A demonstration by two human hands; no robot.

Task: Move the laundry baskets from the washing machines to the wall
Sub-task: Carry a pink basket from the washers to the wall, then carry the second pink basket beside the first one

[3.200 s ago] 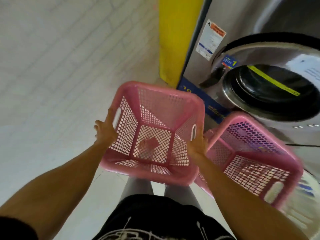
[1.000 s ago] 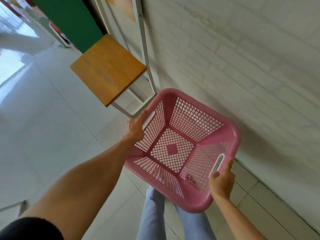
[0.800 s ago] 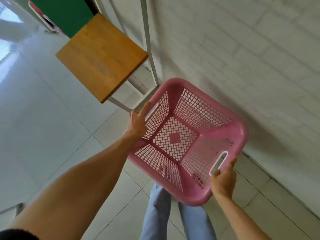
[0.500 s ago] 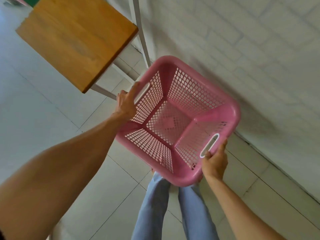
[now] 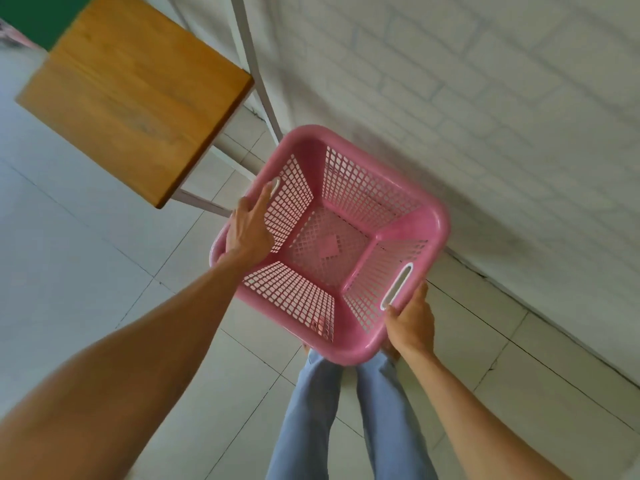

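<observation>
An empty pink laundry basket (image 5: 349,202) with perforated walls hangs low over the tiled floor, close to the white brick wall (image 5: 485,116). My left hand (image 5: 247,230) grips its left rim beside the handle slot, with the index finger stretched along the edge. At the basket's right side, my right hand (image 5: 412,322) holds the rim just below the other handle slot. The far corner of the basket nearly reaches the wall's base. No washing machines are in view.
A wooden table top (image 5: 135,88) on a white metal frame (image 5: 256,74) stands just left of the basket, against the wall. My legs in light blue trousers (image 5: 349,417) are below the basket. Pale floor tiles (image 5: 86,271) spread to the left.
Since the earliest frame I have carried the basket from the washing machine to the brick wall. Over the last second it has sunk lower and nearer the wall base beside the table.
</observation>
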